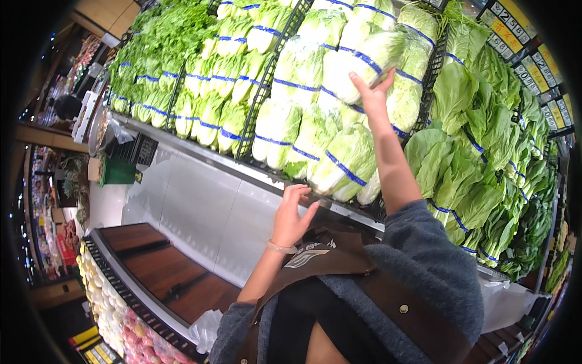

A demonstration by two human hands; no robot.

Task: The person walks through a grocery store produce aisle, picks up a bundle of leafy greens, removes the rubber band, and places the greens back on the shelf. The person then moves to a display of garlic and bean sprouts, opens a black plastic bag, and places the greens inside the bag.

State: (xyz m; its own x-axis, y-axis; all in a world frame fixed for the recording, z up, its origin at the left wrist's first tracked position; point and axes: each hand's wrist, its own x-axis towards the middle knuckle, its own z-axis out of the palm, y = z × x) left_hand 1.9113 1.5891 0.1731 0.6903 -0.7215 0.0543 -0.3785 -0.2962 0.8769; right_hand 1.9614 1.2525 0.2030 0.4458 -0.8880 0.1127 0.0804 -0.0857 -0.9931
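Note:
My right hand (375, 93) reaches up over the shelf, thumb and fingers spread around the base of a napa cabbage (348, 75) with a blue band. That cabbage lies on top of other banded cabbages, its leafy end towards the upper right. Below and left, my left hand (295, 214) is held with its fingers apart and nothing in them, near the shelf's front edge. Another napa cabbage (348, 161) lies tilted at the front of the pile, above this hand. A light bracelet circles my left wrist.
Black mesh dividers (261, 98) separate the cabbages from smaller banded greens (223, 77) on the left and leafy greens (459, 168) on the right. Price signs (509, 29) hang at the upper right. Behind the floor strip stands a wood-coloured display (168, 268) beside packed produce (122, 318).

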